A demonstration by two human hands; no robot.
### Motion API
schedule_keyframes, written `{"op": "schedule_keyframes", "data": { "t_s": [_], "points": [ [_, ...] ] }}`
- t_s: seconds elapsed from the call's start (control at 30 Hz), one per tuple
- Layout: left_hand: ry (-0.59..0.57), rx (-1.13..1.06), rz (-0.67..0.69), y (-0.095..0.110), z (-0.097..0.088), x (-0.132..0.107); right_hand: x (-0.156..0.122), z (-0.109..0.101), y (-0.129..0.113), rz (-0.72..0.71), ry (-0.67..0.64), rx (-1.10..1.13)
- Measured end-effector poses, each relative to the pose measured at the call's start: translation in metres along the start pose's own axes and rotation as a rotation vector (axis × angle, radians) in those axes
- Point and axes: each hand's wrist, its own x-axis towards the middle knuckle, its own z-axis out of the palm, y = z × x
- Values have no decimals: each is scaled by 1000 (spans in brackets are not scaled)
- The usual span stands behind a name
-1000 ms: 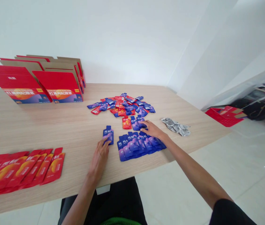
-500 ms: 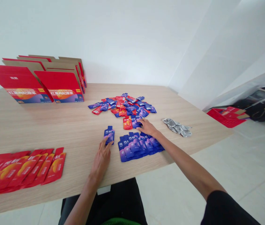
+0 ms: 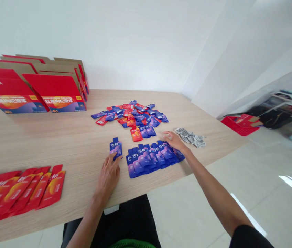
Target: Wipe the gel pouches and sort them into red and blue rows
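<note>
My left hand (image 3: 108, 174) lies flat near the front of the wooden table (image 3: 45, 137), its fingertips resting on a single purple pouch (image 3: 116, 147). Just right of it lies an overlapping row of purple pouches (image 3: 151, 157). My right hand (image 3: 173, 139) rests, fingers spread, on the right end of that row and holds nothing. Behind the row lie an orange-red pouch (image 3: 136, 134) and two purple ones, then a loose heap of mixed red and purple pouches (image 3: 131, 115).
A fanned row of red pouches (image 3: 19, 191) lies at the front left. Several open red cartons (image 3: 36, 89) stand at the back left. A crumpled grey-white wrapper (image 3: 190, 137) lies right of my right hand. Red boxes (image 3: 240, 123) sit on the floor beyond the table's right edge.
My right hand has drawn back from the two purple pouches behind the row and shifted right to the row's far end. My left hand stays on the single pouch. The view has shifted slightly.
</note>
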Motion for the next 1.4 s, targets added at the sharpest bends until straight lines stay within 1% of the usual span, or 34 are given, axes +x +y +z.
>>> {"op": "schedule_keyframes", "data": {
  "t_s": [0.1, 0.2, 0.33, 0.43, 0.5, 0.57, 0.67, 0.9, 1.0, 1.1, 1.2, 1.3, 1.33, 1.4],
  "points": [
    [-19, 23, 15, 9, -5, -3, 0, -2, -4, 26, -20, 3],
    [-24, 30, 36, 17, -10, -16, 13, 2, -20, 25, -40, -7],
    [-2, 5, 36, 25, -19, -40, 36, 17, -48, 42, -84, -56],
    [-4, -34, 57, 32, -25, -56, 50, 32, -67, 104, -145, -108],
    [6, -65, 90, 37, -26, -62, 56, 40, -77, 154, -180, -147],
    [10, -96, 116, 41, -25, -64, 59, 44, -83, 201, -196, -184],
    [6, -123, 112, 45, -21, -61, 60, 44, -89, 260, -205, -230],
    [11, -114, 121, 45, -13, -51, 61, 35, -101, 358, -233, -295],
    [8, -112, 103, 44, -10, -49, 60, 27, -106, 385, -233, -314],
    [6, -129, 70, 45, -7, -49, 51, 12, -110, 401, -217, -324],
    [0, -159, 52, 46, -7, -49, 27, -5, -117, 412, -140, -303],
    [7, -170, 18, 46, -7, -51, -15, -14, -135, 393, -43, -237],
    [14, -169, 3, 45, -7, -51, -31, -13, -145, 358, -17, -204],
    [23, -174, -18, 44, -6, -52, -63, -4, -169, 263, 24, -121]
  ]
}}
